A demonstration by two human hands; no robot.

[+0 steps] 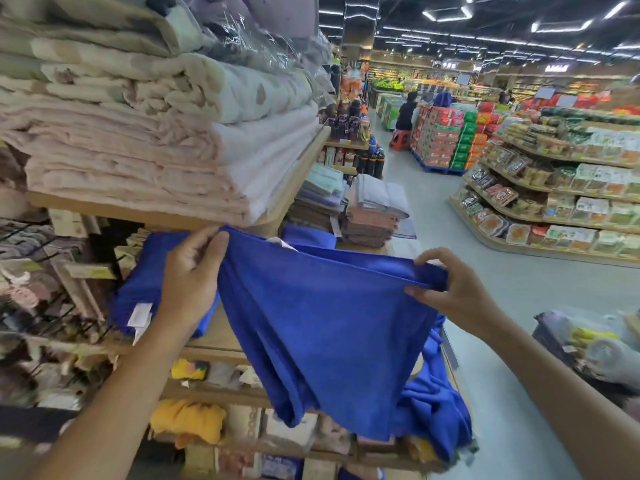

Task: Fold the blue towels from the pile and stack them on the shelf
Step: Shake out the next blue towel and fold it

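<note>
I hold a blue towel (322, 323) stretched in the air in front of the wooden shelf (221, 337). My left hand (192, 271) pinches its upper left corner; my right hand (450, 289) grips the upper right edge. The towel is doubled over and hangs down between them. Folded blue towels (138, 289) lie on the shelf behind my left hand, with white tags showing. A loose pile of blue towels (433, 410) lies lower right, partly hidden by the held towel. Another blue piece (308, 235) lies further back on the shelf.
Above, a shelf board (156, 216) carries tall stacks of pink and beige folded linens (138, 150). Lower shelves hold yellow and boxed goods (187, 420). Stacked towels (374, 213) stand further back. The grey aisle floor (485, 271) runs right, past food shelves (554, 202); a person (407, 112) stands far off.
</note>
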